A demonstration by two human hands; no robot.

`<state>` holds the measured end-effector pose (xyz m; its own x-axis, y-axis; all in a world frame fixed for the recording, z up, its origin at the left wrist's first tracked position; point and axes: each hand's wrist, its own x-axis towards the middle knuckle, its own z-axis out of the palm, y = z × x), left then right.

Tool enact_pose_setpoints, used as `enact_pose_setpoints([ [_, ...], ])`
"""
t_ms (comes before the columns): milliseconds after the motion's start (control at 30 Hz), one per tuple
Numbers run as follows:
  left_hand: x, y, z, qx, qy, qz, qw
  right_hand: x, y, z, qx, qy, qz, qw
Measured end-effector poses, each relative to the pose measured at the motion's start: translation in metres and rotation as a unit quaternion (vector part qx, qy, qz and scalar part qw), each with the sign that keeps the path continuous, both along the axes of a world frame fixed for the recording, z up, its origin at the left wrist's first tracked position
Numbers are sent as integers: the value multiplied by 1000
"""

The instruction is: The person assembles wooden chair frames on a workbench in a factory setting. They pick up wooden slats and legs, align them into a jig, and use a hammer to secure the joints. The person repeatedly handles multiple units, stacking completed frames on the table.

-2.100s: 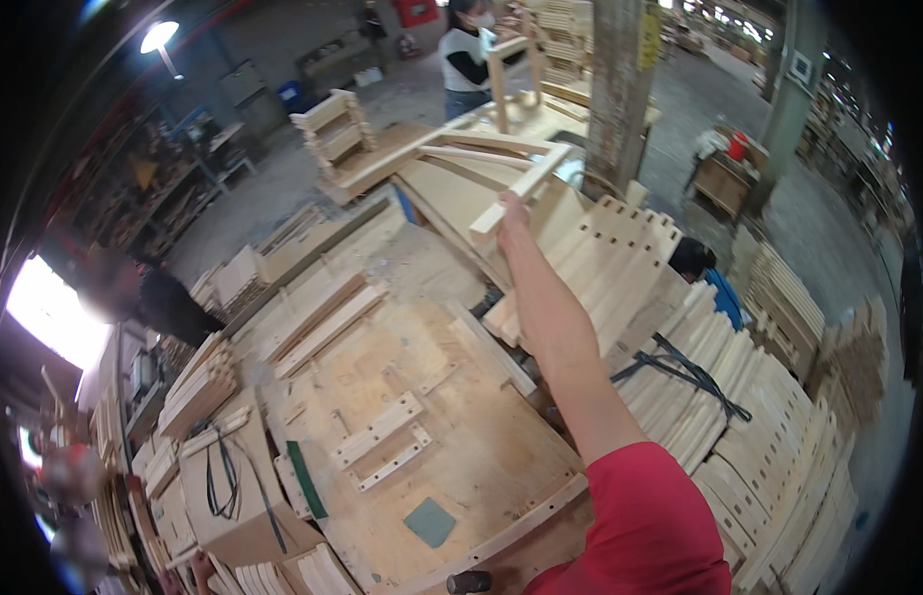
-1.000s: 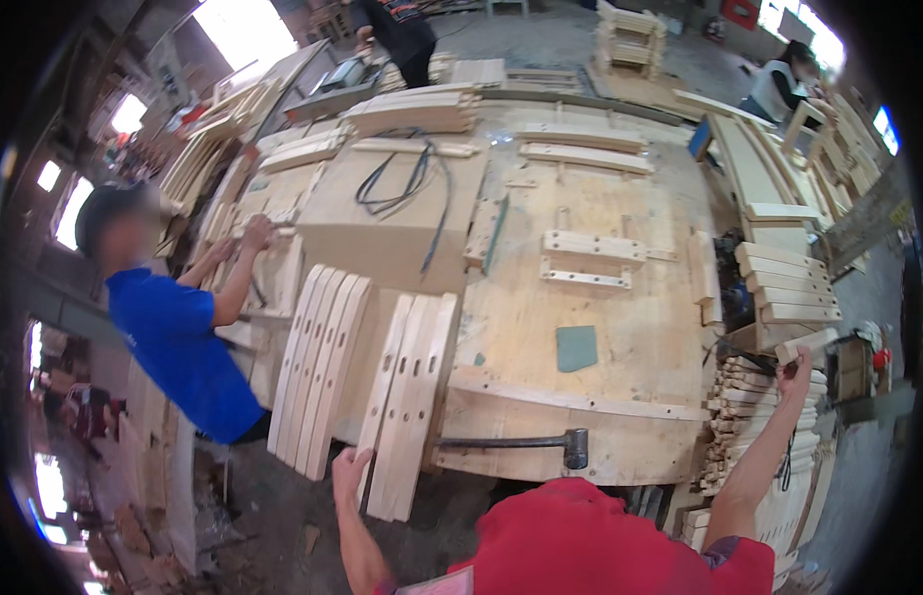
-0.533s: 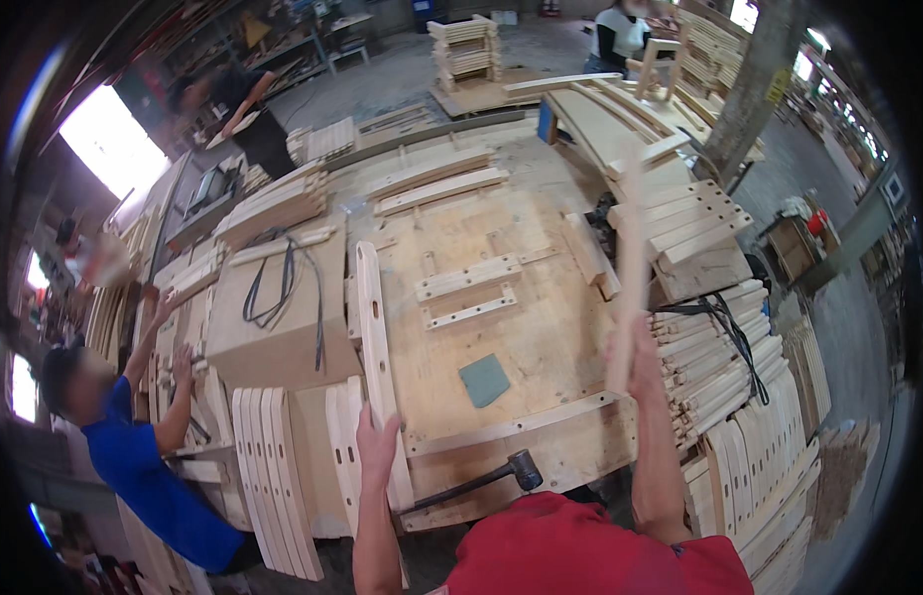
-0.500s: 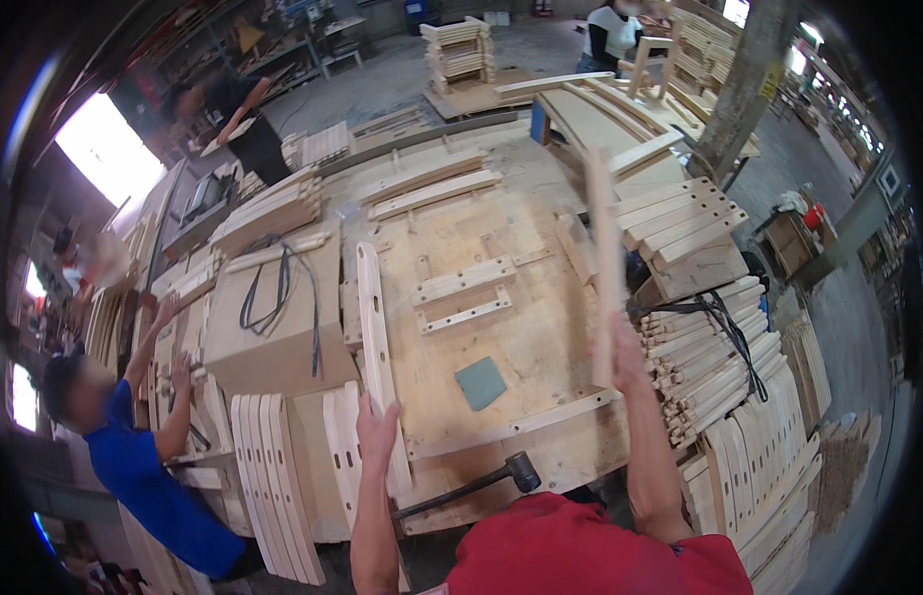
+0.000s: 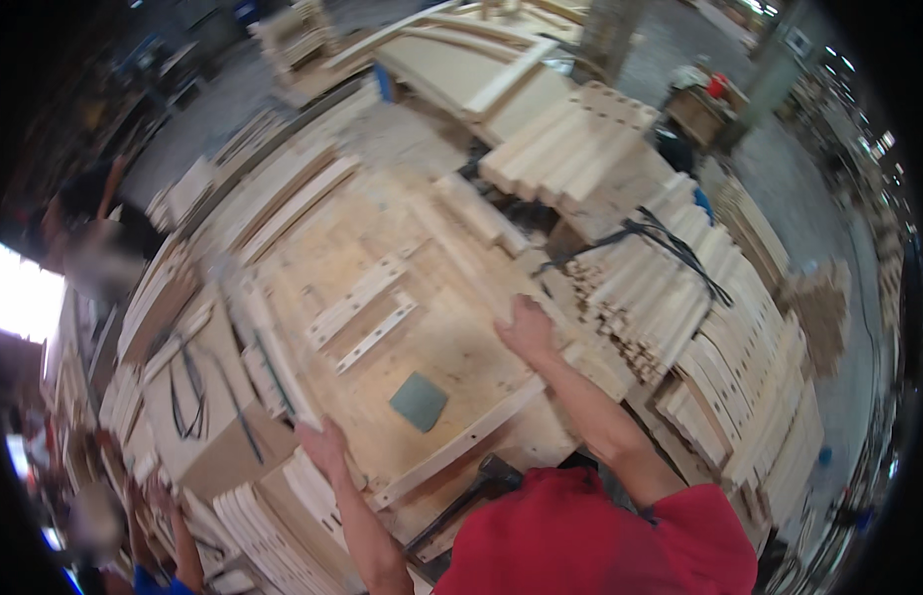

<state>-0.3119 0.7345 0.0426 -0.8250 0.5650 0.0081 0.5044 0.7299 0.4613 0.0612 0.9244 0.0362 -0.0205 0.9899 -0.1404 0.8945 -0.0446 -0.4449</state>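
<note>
A slotted light-wood rail (image 5: 283, 357) lies along the left side of the plywood work board (image 5: 367, 223), and my left hand (image 5: 324, 448) is closed round its near end. My right hand (image 5: 527, 330) grips the near end of another pale rail (image 5: 451, 238), low along the board's right side and blurred by motion. Between my hands lie a green-grey square pad (image 5: 419, 401) and two short drilled wooden strips, one of them the longer strip (image 5: 358, 300). A drilled rail (image 5: 461, 442) spans the near edge. Close to my body rests a black-headed mallet (image 5: 496, 474).
Stacked drilled slats (image 5: 570, 144) and a bundle of wooden sticks (image 5: 650, 297) with a black strap stand on the right. Curved slotted boards (image 5: 273, 526) are at the near left, beside a cardboard box (image 5: 218, 397). A blue-clad co-worker's arms (image 5: 184, 540) reach in at lower left.
The rail in my right hand has come down from upright to lie along the board's right side. My left hand stays at the left rail's near end. The whole view has turned.
</note>
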Motion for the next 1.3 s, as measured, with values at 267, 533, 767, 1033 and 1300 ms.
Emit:
enact_pose_setpoints([
  [267, 19, 14, 17, -21, -20, -28, 999, 26, -26, 16, 127, 34, -31, 991],
  [533, 30, -18, 24, -13, 50, -67, 996, 182, -29, 68, 79, -250, 7, 965],
  [767, 41, -13, 16, -15, 55, -62, 996, 255, -24, 94, 192, -229, 293, 908],
  [1033, 144, -2, 32, 184, -257, -303, 899, 53, -90, 196, 362, 46, 398, 842],
  [1300, 182, 29, 111, 390, -113, -333, 851, -22, -119, 347, 333, 468, 223, 788],
])
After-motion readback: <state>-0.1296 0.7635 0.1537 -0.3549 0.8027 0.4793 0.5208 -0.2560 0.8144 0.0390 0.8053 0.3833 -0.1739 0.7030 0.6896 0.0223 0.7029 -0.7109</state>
